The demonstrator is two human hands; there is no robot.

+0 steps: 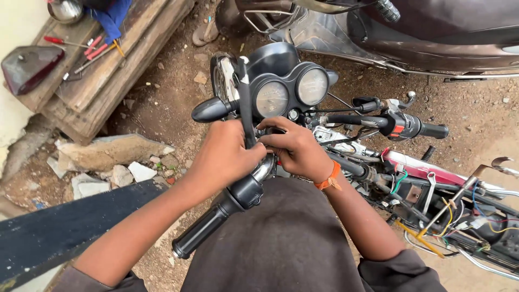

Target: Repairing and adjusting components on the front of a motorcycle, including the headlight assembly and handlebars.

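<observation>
My left hand [224, 157] is closed around a long black tool handle [244, 97] that stands upright over the motorcycle's handlebar clamp. My right hand [294, 148] sits just right of it, fingers curled on the handlebar centre beside the tool shaft; an orange band circles its wrist. Right behind both hands are the twin round gauges [292, 92]. The left handlebar grip [208, 230] points toward me, the right grip [427, 130] points away to the right. What the tool tip touches is hidden by my hands.
Wooden planks [102, 65] at upper left carry red-handled screwdrivers [94, 47] and a red lens cover [27, 65]. Broken stones [113, 157] lie on the dirt. Exposed coloured wiring [459, 216] shows on the bike's frame at right. Another dark motorcycle [421, 32] stands at top.
</observation>
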